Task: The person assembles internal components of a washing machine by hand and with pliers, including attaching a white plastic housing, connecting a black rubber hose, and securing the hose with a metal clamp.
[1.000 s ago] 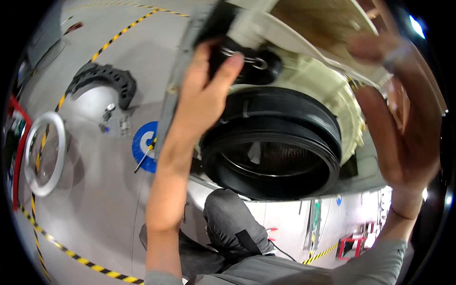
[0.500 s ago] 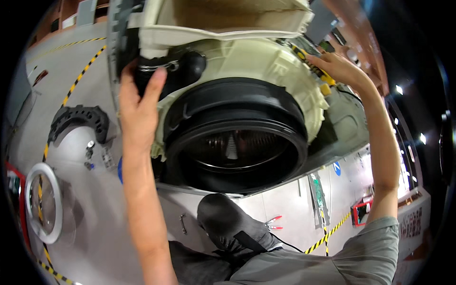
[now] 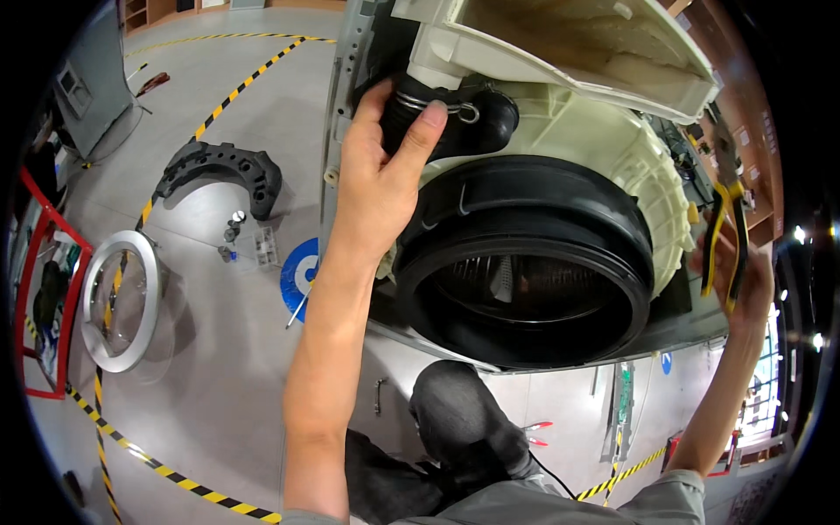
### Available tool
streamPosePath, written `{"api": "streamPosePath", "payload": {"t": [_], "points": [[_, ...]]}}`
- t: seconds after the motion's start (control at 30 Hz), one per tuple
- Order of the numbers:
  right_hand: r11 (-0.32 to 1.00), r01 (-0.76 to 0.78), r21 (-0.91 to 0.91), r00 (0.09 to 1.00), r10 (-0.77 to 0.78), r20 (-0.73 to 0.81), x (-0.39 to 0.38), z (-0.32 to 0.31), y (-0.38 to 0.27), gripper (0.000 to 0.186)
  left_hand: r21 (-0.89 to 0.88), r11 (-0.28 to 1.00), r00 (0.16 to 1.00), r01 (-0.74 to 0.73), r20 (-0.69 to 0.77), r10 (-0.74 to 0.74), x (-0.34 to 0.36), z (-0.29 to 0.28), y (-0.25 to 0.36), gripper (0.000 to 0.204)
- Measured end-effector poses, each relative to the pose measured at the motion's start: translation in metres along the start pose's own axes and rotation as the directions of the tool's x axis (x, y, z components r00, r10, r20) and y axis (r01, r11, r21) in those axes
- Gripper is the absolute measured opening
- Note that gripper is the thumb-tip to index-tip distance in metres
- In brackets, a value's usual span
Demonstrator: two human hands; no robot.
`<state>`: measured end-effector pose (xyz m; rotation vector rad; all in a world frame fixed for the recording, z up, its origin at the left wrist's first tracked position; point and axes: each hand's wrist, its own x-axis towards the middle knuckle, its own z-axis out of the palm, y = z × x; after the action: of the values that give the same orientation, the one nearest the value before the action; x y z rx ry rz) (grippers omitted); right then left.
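The thumb and fingers of my left hand (image 3: pixel 381 171) wrap a black rubber hose (image 3: pixel 494 122) below a cream plastic housing (image 3: pixel 560 57). A metal spring clamp (image 3: pixel 471 113) circles the hose's upper end, right by my thumb. Off to the right, my right hand (image 3: pixel 748 284) holds pliers (image 3: pixel 728 185) with yellow-and-black handles, jaws pointing up and apart from the hose. Some of its fingers are hidden behind the handles. Between my hands sits the washing machine's black door gasket (image 3: pixel 534 206), with the metal drum (image 3: pixel 501 278) visible inside and the cream tub (image 3: pixel 604 131) around it.
On the floor at left lie a dark curved counterweight (image 3: pixel 219 157), a round door (image 3: pixel 150 306), small parts and a clear compartment box (image 3: pixel 265 247). A wrench (image 3: pixel 379 398) and red-handled pliers (image 3: pixel 537 427) lie near my knee. The machine's cabinet edge (image 3: pixel 332 131) runs beside my left forearm.
My view has swung left, so the machine sits farther right. My right hand has come away from the tub's upper right side and now raises the pliers. My left hand stays on the hose.
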<state>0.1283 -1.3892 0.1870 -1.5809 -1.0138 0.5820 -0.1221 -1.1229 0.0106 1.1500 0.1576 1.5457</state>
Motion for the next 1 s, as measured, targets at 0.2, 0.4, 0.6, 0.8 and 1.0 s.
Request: {"api": "streamPosePath", "payload": {"t": [0.2,0.4,0.6,0.8,1.0], "points": [[0.968,-0.148,-0.202,0.940,0.201,0.276,-0.042,0.065,0.011,0.082,0.025,0.995,0.995,0.094,0.020,-0.095,-0.001,0.003,0.014,0.047],[0.164,0.505,-0.848,0.859,-0.197,0.473,-0.008,0.117,-0.023,0.045,0.007,0.990,0.990,0.141,0.014,-0.141,0.006,0.009,0.016,0.046],[-0.160,0.357,-0.920,0.917,-0.127,0.378,0.017,0.146,-0.033,0.045,0.011,0.987,0.987,0.160,0.010,-0.160,0.006,0.008,0.016,0.051],[-0.243,0.334,-0.911,0.894,-0.224,0.387,0.039,0.148,-0.028,0.050,-0.030,0.985,0.984,0.172,0.050,-0.171,0.008,0.006,0.012,0.054],[-0.218,0.395,-0.892,0.872,-0.216,0.439,0.044,0.149,-0.029,0.056,-0.081,0.973,0.977,0.214,0.040,-0.212,0.006,0.006,0.013,0.055]]}}
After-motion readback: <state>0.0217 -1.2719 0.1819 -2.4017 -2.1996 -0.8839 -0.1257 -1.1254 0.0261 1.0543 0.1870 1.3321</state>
